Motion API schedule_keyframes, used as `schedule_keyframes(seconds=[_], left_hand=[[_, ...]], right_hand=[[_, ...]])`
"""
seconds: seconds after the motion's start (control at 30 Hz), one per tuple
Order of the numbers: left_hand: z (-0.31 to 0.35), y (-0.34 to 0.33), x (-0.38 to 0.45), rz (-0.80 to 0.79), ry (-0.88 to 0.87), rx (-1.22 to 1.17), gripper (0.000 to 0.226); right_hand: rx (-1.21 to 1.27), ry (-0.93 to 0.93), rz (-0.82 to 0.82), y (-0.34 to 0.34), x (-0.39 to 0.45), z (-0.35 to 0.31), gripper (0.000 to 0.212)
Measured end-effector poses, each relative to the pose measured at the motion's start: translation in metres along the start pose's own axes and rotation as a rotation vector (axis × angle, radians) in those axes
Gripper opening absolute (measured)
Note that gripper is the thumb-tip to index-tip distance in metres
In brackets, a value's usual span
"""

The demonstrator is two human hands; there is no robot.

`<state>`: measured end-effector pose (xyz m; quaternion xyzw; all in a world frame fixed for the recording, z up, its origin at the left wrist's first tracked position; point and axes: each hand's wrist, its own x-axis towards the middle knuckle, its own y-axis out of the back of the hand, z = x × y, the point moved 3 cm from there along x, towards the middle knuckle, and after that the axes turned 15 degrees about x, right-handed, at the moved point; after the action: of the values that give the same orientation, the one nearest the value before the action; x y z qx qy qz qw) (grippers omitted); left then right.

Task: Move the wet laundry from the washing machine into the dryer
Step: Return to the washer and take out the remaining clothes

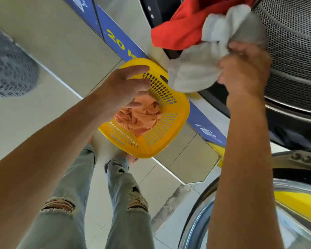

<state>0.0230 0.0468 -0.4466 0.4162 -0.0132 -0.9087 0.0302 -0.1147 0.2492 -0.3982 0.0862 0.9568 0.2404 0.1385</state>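
White cloth [192, 72]: bunched, motion-blurred, at the drum's mouth, hanging over the basket's far rim.
Red garment [183, 27]: draped out of the drum opening, just behind the white cloth.
Right hand [244, 69]: fingers curled, gripping the white cloth.
Left hand [126, 90]: fingers spread, holding nothing, above the basket.
Yellow basket [180, 119]: on the floor against the machine front; holds crumpled orange cloth [140, 117].
Drum [294, 51]: perforated metal.
Door [258, 203]: glass, swung open, lower right.
Grey mesh basket [9, 69]: far left, well apart.
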Motion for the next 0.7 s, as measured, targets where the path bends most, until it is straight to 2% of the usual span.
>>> schedule_keyframes(seconds=[0.1, 0.17, 0.23, 0.3, 0.4, 0.43, 0.47, 0.53, 0.57, 0.6, 0.67, 0.7], left_hand=[[0.008, -0.012, -0.002, -0.099, 0.050, -0.080, 0.042], [0.017, -0.022, -0.003, -0.184, 0.036, -0.077, 0.048], [0.023, -0.034, -0.001, -0.260, 0.018, -0.121, 0.066], [0.028, -0.045, -0.002, -0.318, -0.044, -0.143, 0.078], [0.028, -0.057, -0.011, -0.393, -0.165, -0.053, 0.063], [0.024, -0.057, -0.014, -0.389, -0.162, -0.042, 0.057], [0.019, -0.057, -0.017, -0.375, -0.146, -0.042, 0.052], [0.009, -0.053, -0.024, -0.367, -0.111, -0.056, 0.044], [0.004, -0.051, -0.028, -0.375, -0.095, -0.062, 0.043], [0.000, -0.049, -0.034, -0.395, -0.073, -0.061, 0.044], [-0.003, -0.049, -0.048, -0.480, -0.051, -0.025, 0.040], [-0.004, -0.049, -0.055, -0.524, -0.051, -0.001, 0.038]], right_hand=[[0.209, -0.177, -0.042, 0.005, -0.058, 0.021, 0.030], [0.282, -0.324, -0.102, 0.000, -0.099, 0.032, 0.031], [0.245, -0.397, -0.169, -0.005, -0.128, 0.031, 0.028], [0.146, -0.433, -0.306, -0.004, -0.146, 0.022, 0.027], [-0.061, -0.405, -0.597, 0.013, -0.149, 0.005, 0.025], [-0.094, -0.379, -0.640, 0.022, -0.144, -0.001, 0.023], [-0.111, -0.324, -0.601, 0.031, -0.137, -0.008, 0.020], [-0.125, -0.138, -0.283, 0.051, -0.115, -0.017, 0.014], [-0.097, -0.082, -0.117, 0.056, -0.105, -0.018, 0.016], [-0.052, -0.095, -0.028, 0.056, -0.097, -0.016, 0.028], [0.109, -0.263, -0.074, 0.043, -0.081, -0.001, 0.060], [0.216, -0.364, -0.117, 0.033, -0.076, 0.007, 0.068]])
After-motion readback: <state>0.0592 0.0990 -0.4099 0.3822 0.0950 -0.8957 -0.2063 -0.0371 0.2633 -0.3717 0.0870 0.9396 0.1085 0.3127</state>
